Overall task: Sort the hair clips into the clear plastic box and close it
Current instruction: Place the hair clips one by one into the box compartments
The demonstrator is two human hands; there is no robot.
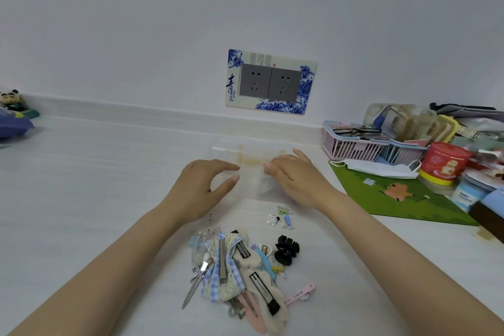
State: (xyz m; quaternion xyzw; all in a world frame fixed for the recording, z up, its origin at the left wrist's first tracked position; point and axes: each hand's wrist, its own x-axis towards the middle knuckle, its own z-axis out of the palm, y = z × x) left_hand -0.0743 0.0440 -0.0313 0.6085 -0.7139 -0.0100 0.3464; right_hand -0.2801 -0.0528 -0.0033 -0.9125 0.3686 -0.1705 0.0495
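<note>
White table (95, 172), seen from the head camera, near edge to far wall.

Nearest lies a heap of hair clips (237, 267), unsorted: fabric bows, flat metal clips and pastel snap clips overlapping one another. A black claw clip (286, 251) touches the heap's right side, and a pink clip (300, 293) lies just right of its near end. Slightly farther, a few small clips (281, 217) lie apart from the heap.

Beyond these, both forearms reach to the clear plastic box (249, 180), which sits on the table at centre (its outline is faint against the white surface; whether the lid is open or down cannot be told). The left hand (201, 185) pinches the box's left part between curved forefinger and thumb. The right hand (294, 180) holds the right part, fingers bent and pressed together, thumb raised apart.

To the right, a green mat (403, 199) bears a face mask (379, 168); farther right stand a pink basket (351, 147) and a red tub (444, 161). On the far wall, a double socket plate (270, 82). At far left, a panda toy (9, 98).
</note>
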